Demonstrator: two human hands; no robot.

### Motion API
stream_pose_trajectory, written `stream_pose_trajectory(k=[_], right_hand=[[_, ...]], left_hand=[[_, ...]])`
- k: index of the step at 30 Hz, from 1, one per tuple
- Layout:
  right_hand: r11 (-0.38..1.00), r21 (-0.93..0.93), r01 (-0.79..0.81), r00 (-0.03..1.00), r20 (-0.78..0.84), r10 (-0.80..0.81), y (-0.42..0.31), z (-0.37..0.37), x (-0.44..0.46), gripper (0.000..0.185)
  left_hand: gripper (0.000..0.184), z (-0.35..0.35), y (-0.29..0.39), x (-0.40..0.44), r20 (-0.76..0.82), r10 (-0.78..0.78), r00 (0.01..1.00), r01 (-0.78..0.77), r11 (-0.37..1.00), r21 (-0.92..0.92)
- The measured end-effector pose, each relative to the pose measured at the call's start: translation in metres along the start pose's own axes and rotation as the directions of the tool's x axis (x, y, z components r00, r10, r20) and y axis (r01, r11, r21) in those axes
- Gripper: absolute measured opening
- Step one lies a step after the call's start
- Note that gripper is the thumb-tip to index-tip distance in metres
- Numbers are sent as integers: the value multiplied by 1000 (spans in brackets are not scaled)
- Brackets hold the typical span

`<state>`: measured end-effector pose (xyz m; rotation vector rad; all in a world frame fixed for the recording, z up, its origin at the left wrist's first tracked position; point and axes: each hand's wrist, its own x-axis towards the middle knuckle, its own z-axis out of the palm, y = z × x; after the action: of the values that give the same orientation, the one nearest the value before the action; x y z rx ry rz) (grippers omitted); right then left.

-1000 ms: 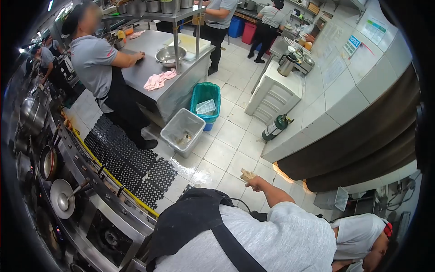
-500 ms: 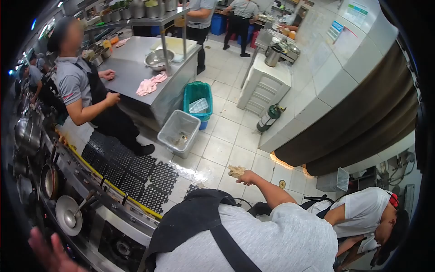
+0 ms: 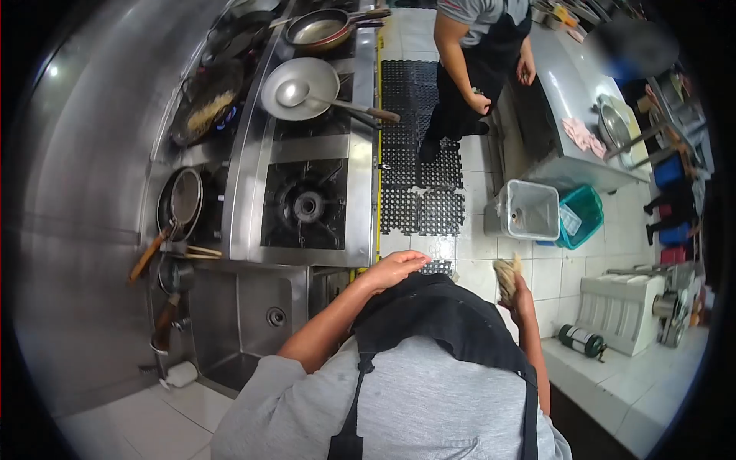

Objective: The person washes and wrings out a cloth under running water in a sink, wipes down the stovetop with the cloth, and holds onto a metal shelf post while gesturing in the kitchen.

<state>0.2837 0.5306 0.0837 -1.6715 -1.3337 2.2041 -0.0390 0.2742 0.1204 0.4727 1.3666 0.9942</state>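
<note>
Left hand [image 3: 392, 271] swung inward, loosely open, apart from cloth [image 3: 505, 277] gripped in right hand [image 3: 523, 299].

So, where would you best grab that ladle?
Probably by the outer end of its handle, coming from the mat side. The ladle rests its bowl in the pan, its handle jutting past the rim towards the mat. The left hand looks empty; the right hand holds a cloth.
</note>
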Motion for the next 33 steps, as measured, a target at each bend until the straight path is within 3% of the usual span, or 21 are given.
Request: stream_pose_trajectory(k=[2, 4, 8, 10, 12, 14, 15, 17, 18, 20, 21, 23, 25, 26, 27, 29, 30, 31, 32, 33], right_hand=[[999, 38, 30, 962, 269, -39, -30, 42, 20, 40], [987, -93, 134, 899, 430, -82, -62, 92, 25, 43], [956, -244, 161, 833, 553, 1, -89, 194, 40, 39], [854, -415, 314, 807, 590, -10, -105, 247, 39, 41], [773, -442, 455, 779, 618, -105, -112, 291, 54, 39], [676, -412, 611, 729, 625, -278, -130, 337, 68, 39], [673, -412, 614, 718, 647, -259, -143, 362, 71, 39], [391, -532, 751, 649, 489, -582, -174, 406, 76, 53], [197, -633, 749, 549, 427, -719, -163, 421, 108, 58], [102, -680, 726, 554, 490, -673, -162, 446, 141, 58], [100, -673, 733, 554, 507, -660, -160, 457, 158, 58], [13, -663, 748, 503, 555, -663, -150, 477, 192, 50], [-47, -643, 765, 487, 624, -611, -142, 488, 228, 48], [-106, -628, 771, 469, 671, -574, -138, 494, 239, 45], [-109, -618, 778, 488, 705, -514, -141, 498, 236, 48], [-125, -565, 815, 428, 733, -529, -142, 501, 241, 50], [-139, -528, 837, 375, 741, -557, -143, 499, 237, 52], [-110, -505, 856, 322, 687, -652, -144, 496, 230, 53], [-116, -502, 857, 319, 694, -645, -144, 498, 235, 53], [-100, -578, 810, 406, 675, -615, -146, 497, 242, 56]], left_hand=[[44, -7, -7, -21, -35, 2, 999, -3, 999, -50], [39, -18, -35, -38, -141, 173, 975, -182, 982, -55], [36, -31, -53, -112, -398, 149, 905, -228, 961, -158], [36, -34, -71, -149, -486, 175, 856, -284, 945, -160], [37, -38, -96, -184, -505, 135, 853, -221, 968, -115], [39, -29, -118, -215, -530, 48, 847, -161, 973, -168], [39, -21, -135, -229, -552, 36, 833, -163, 970, -182], [45, -3, -168, -248, -552, -113, 826, -121, 921, -370], [45, 10, -178, -253, -563, -125, 817, -120, 917, -379], [53, 39, -197, -259, -567, -425, 705, -68, 756, -651], [53, 56, -212, -260, -571, -438, 695, -74, 746, -662], [52, 97, -255, -260, -536, -633, 558, -37, 626, -779], [58, 156, -303, -259, -570, -718, 399, -99, 585, -805], [59, 199, -377, -269, -742, -395, 542, 209, 918, -336], [59, 232, -431, -277, -799, -11, 601, 398, 871, 287], [59, 287, -413, -266, -810, -339, 478, 369, 915, -165], [59, 304, -402, -261, -750, -512, 418, 286, 858, -426], [59, 317, -394, -255, -706, -588, 394, 230, 807, -544], [59, 323, -389, -247, -670, -632, 388, 186, 766, -615], [59, 327, -386, -241, -646, -657, 388, 156, 738, -657]])
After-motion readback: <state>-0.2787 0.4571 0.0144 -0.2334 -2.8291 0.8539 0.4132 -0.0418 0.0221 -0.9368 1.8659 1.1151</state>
